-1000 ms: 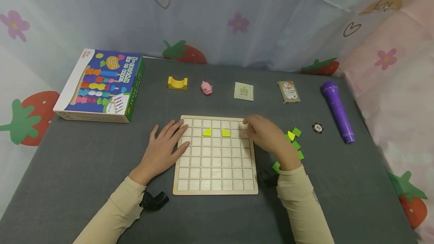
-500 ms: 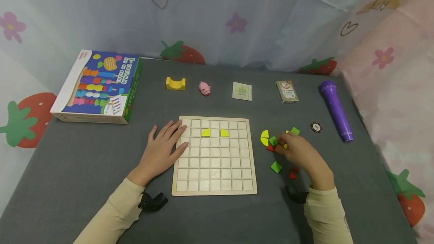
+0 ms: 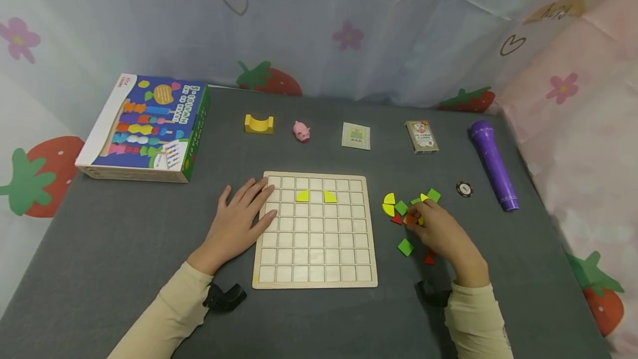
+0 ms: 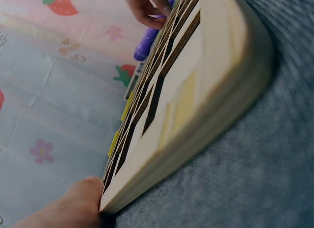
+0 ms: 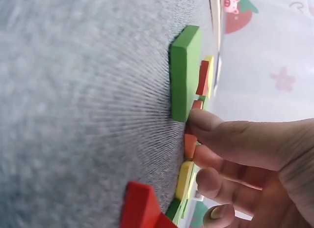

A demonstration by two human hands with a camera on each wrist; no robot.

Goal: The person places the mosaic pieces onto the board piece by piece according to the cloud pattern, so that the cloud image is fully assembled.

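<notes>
My left hand [image 3: 233, 223] lies spread, with its fingertips on the left edge of a wooden grid board [image 3: 316, 240]. Two yellow quarter-round tiles, a left one [image 3: 302, 196] and a right one [image 3: 330, 197], sit on the board's upper part. Right of the board, my right hand [image 3: 443, 234] has its thumb and index finger bent around an orange tile [image 3: 409, 220] in the loose pile. In the right wrist view the thumb covers part of the orange tile [image 5: 190, 145], and a green tile [image 5: 184, 75] stands just in front of it.
Around the right hand lie yellow tiles [image 3: 389, 209], green tiles [image 3: 406, 247] and red tiles [image 3: 429, 259]. Behind are a toy box [image 3: 144, 126], yellow block [image 3: 259, 124], pink pig [image 3: 301, 131], pattern card [image 3: 356, 136], card pack [image 3: 421, 137], chip [image 3: 464, 189] and purple microphone [image 3: 494, 165].
My right hand has gone from the board's upper right corner to the tile pile on the right, staying there over the last half second. The left hand has kept its place.
</notes>
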